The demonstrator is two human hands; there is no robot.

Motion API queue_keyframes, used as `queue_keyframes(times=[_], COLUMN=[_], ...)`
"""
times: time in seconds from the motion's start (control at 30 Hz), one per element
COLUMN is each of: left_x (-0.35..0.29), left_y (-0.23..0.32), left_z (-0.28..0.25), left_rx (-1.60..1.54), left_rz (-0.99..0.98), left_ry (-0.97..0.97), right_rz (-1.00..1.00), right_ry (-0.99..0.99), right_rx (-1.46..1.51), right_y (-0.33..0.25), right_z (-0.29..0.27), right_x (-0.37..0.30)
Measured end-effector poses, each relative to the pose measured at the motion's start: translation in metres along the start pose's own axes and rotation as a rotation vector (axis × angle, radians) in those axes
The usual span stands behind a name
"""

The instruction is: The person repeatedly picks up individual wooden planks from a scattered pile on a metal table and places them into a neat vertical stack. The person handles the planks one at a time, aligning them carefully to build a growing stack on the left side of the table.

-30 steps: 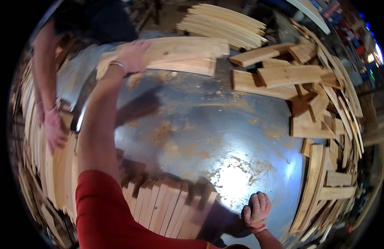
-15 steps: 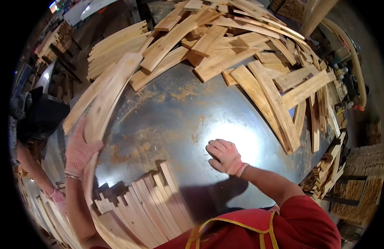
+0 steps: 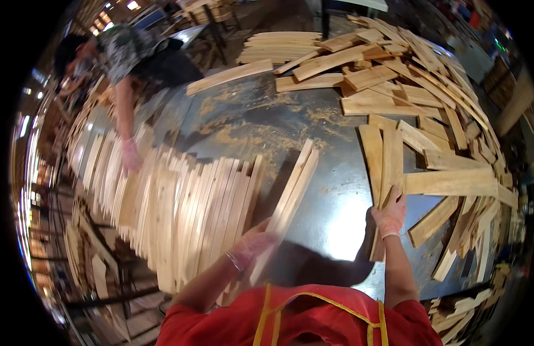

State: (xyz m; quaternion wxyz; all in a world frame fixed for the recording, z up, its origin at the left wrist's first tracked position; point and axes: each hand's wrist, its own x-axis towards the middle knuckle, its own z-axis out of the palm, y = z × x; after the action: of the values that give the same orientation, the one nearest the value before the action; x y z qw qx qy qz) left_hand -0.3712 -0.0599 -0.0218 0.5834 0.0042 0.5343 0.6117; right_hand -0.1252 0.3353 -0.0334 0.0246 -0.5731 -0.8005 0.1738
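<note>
In my left hand point(image 3: 255, 245), gloved in pink, are what look like two narrow wooden boards point(image 3: 294, 190), pressed together and standing on edge. They slant away from me just right of a long row of upright boards point(image 3: 212, 196). My right hand point(image 3: 390, 216) is closed around the near part of a pale board point(image 3: 392, 161) at the front of the loose pile. Beside that board lies a yellowish board point(image 3: 371, 155), partly covered by it. A crosswise board point(image 3: 448, 181) lies just to the right of my fingers.
A metal table point(image 3: 336, 167) with sawdust on it carries the wood. Loose boards point(image 3: 388, 75) heap at the far right, with a neat stack point(image 3: 281, 46) behind. One board point(image 3: 229, 76) lies alone at the far edge. A co-worker's hand point(image 3: 130, 155) touches the row's left part.
The view has swung left. My left hand, earlier on a long board at the far left, now holds boards by the row's right end. My right hand has gone from the bare table to a board.
</note>
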Motion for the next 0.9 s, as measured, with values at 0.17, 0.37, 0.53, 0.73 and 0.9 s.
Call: queue_keyframes(times=[0.17, 0.37, 0.53, 0.73, 0.9], left_x=[-0.023, -0.060, -0.094, -0.110, -0.102], left_y=[-0.077, -0.064, -0.037, -0.086, -0.102], left_z=[0.039, 0.049, 0.075, 0.022, 0.035], left_rx=[-0.056, 0.463, 1.487, 1.799, 1.906], left_rz=[0.044, 0.009, 0.176, 0.508, 0.497], left_ry=[0.067, 0.312, 0.815, 0.824, 0.849], right_rz=[-0.089, -0.423, -0.989, -0.854, -0.466], right_ry=[-0.349, -0.996, -1.006, -1.064, -0.797], right_rx=[0.771, 0.722, 0.351, 0.464, 0.259], right_y=[0.000, -0.084, -0.140, -0.098, -0.027], right_z=[0.015, 0.079, 0.159, 0.090, -0.025], right_x=[-0.077, -0.189, -0.216, -0.169, -0.085])
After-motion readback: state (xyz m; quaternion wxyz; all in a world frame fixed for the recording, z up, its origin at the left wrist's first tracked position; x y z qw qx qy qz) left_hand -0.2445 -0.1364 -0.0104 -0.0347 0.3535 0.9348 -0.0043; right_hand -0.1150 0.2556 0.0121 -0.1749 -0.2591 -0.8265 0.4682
